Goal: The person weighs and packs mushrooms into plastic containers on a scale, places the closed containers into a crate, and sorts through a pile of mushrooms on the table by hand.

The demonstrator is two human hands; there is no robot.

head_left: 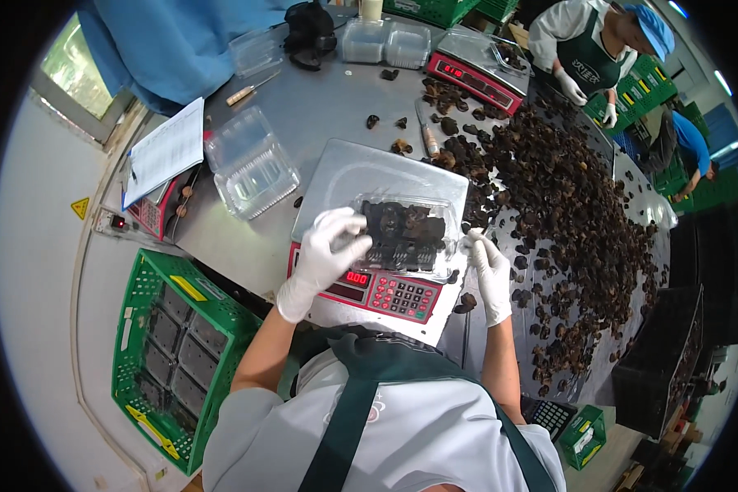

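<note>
A clear plastic clamshell container holding dark wood ear mushrooms rests on the steel pan of a red digital scale. At the container's left edge is my left hand, white-gloved, with thumb and fingers apart. My right hand, also gloved, is just right of the container with its fingertips pinched together. Whether anything small is between those fingertips is too unclear to tell. Loose dark mushrooms spread in a large heap beyond my right hand.
An open clamshell lies left of the scale. A green crate with packed containers stands lower left. Farther back are a wooden-handled knife, an awl-like tool, a second scale and a co-worker. A clipboard sits far left.
</note>
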